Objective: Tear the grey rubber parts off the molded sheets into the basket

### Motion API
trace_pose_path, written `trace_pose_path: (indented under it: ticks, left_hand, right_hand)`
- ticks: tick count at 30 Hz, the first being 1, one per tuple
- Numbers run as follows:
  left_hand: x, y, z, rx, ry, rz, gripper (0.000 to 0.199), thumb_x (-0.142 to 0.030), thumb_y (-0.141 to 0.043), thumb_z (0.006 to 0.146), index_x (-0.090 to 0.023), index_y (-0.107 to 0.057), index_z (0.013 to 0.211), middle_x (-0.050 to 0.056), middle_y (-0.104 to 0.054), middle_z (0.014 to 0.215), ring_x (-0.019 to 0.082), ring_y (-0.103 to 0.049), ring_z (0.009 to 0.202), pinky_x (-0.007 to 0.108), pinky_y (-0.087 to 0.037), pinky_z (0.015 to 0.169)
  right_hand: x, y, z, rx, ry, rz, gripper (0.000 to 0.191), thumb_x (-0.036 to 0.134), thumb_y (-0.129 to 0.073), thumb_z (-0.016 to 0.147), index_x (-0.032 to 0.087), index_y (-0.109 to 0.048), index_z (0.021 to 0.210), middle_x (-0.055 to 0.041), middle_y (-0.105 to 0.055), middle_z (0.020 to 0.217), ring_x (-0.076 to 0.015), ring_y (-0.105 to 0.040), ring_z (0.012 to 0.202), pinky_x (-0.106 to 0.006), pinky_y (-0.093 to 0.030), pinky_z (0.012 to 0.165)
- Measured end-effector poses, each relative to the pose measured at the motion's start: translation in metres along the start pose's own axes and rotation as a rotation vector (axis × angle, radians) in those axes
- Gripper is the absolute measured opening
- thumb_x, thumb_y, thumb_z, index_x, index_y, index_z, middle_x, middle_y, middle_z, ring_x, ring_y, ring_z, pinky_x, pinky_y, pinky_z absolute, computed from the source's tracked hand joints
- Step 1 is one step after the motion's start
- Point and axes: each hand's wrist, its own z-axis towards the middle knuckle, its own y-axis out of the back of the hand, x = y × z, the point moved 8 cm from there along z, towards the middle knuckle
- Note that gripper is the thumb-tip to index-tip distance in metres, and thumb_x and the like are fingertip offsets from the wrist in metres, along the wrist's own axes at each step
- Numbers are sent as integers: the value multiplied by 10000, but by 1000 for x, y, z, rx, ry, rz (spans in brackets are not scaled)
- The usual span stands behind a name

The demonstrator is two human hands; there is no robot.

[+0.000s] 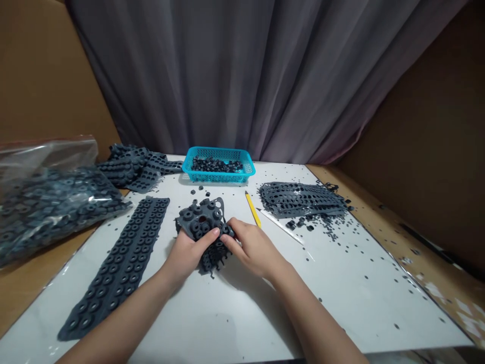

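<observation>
A dark grey rubber sheet studded with ring-shaped pieces is bunched up above the white table surface. My left hand grips it from the left, the thumb on top and the other fingers hidden beneath. On its right edge my right hand pinches at a ring piece with thumb and forefinger. A long flat sheet with rows of rings lies to the left of my hands. Just beyond my right hand are a yellow pen-like tool and a white one.
A blue basket holding small dark pieces stands at the back. Punched sheets lie at the right among scattered bits. A clear bag of rings and heaped sheets are at the left, before a grey curtain.
</observation>
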Motion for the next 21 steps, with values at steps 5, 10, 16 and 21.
trace_pose_path:
  ticks: [5,10,16,21]
  left_hand:
    - [-2,-2,-1,48,46,79,372,-354,-698,704,-164,-619,1013,102,-683,1044,267,-604,999,380,-456,886]
    - [-3,-1,0,27,92,102,378,-333,-724,681,-159,-625,1001,92,-691,1012,258,-601,998,340,-470,850]
    - [9,-22,-5,115,284,-368,246,-323,-718,696,-146,-621,835,55,-702,772,209,-661,781,288,-523,695]
    - [12,-22,-2,67,379,-565,135,-214,-670,746,-123,-581,700,10,-625,584,127,-612,519,219,-507,513]
  right_hand:
    - [-1,-4,1,68,22,28,270,317,-380,909,196,-328,673,38,-406,598,-95,-360,537,-225,-223,523]
    - [3,0,-1,96,86,-41,272,229,-388,883,191,-286,634,52,-323,548,-86,-272,502,-246,-195,527]
    - [10,-7,-2,39,194,387,319,240,-342,894,195,-252,592,57,-278,518,-80,-281,476,-225,-239,509]
    - [-1,-28,1,-56,31,811,359,326,-385,879,186,-321,555,50,-293,521,-81,-275,490,-224,-241,484]
